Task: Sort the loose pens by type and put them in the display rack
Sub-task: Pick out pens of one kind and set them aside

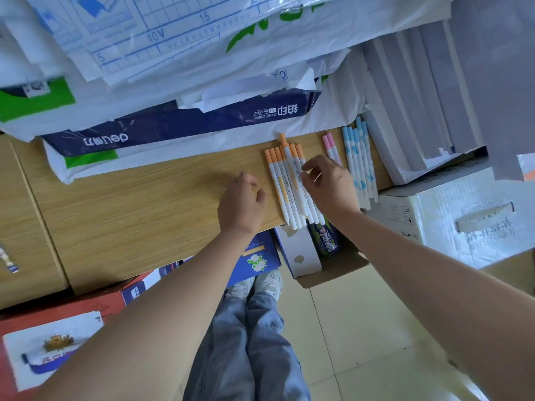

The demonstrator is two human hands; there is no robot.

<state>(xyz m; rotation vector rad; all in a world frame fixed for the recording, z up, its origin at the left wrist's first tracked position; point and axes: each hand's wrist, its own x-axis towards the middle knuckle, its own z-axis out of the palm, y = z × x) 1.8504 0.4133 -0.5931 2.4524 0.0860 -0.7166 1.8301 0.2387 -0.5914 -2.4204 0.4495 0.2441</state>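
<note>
On the board (130,204), the right hand (328,185) lays curled fingers on the orange pens (285,180). The left hand (240,205) rests loosely beside them. Pink pens (331,147) and blue pens (357,157) lie further right.

left hand (241,204): palm down, fingers loosely curled | right hand (330,186): fingers curled | both forearms extended forward

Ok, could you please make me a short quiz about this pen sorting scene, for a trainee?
1. True or false: the pink-capped pens lie between the orange-capped pens and the blue-capped pens.
2. How many pink-capped pens show? A two, B five, C eight.
3. Fill in: the fingertips of the ___ hand are at the orange-capped pens.
Key: 1 true; 2 A; 3 right hand.
</note>
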